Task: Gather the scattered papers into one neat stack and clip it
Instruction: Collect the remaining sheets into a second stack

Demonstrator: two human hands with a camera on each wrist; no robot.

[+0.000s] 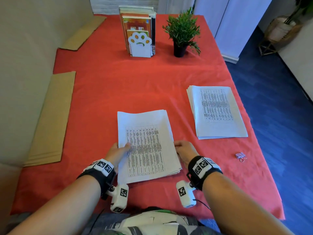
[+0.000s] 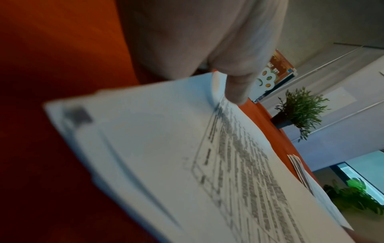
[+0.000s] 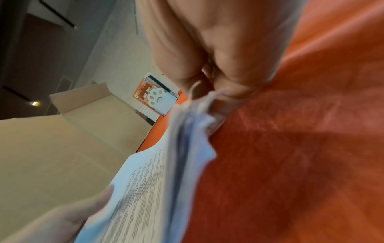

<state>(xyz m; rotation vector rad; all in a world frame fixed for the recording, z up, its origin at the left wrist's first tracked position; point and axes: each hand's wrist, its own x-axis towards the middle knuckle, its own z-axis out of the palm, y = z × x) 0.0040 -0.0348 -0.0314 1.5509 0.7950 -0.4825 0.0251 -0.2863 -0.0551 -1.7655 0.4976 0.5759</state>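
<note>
Now both hands grip one paper stack (image 1: 147,146) near the desk's (image 1: 118,85) front edge, long axis running away from the person: left hand (image 1: 117,150) thumb on top, right hand (image 1: 185,150) fingers pinching its right edge.

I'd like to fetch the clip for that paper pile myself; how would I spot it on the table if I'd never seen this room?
Start at the red tablecloth and go to its right side, where a second stack of printed sheets lies untouched. Nearer the person than that stack, by the cloth's right edge, sits the binder clip. It is the only tiny thing there: pale purple with wire loops, lying alone on bare cloth.
</note>
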